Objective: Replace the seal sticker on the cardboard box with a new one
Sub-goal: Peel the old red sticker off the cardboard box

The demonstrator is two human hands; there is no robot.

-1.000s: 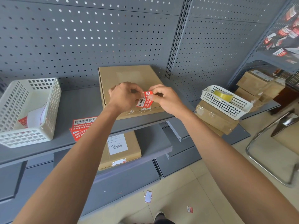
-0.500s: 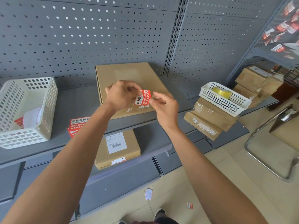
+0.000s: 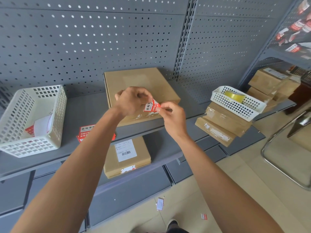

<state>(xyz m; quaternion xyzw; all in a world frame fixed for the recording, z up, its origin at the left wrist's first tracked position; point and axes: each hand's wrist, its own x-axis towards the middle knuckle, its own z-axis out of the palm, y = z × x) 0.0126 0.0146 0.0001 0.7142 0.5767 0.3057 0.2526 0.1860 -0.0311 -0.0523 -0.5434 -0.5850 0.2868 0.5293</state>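
Both hands up over the cardboard box (image 3: 139, 84), which lies flat on the grey shelf (image 3: 87, 111) against the pegboard wall (image 3: 84, 44); left hand (image 3: 130, 102) fingers curled, pinching the top edge of the red-and-white seal sticker (image 3: 150, 106); right hand (image 3: 173, 117) pinching the sticker's lower right corner between thumb and forefinger; sticker held in the air just above the box's front edge, tilted, printed face toward camera; can't tell if any part of it touches the box; torn white residue (image 3: 140, 116) on the box's front face below the sticker.

Rest: stack of red stickers (image 3: 87, 132) on the shelf left of the box, partly hidden by the left forearm; white basket (image 3: 55, 115) at far left with paper scraps inside; second box with a barcode label (image 3: 125, 149) on the lower shelf; right side, another white basket (image 3: 235, 106) holding a yellow tape roll (image 3: 234, 95), sitting on stacked boxes (image 3: 222, 125); more boxes behind them; scraps of backing paper (image 3: 159, 203) on the floor.
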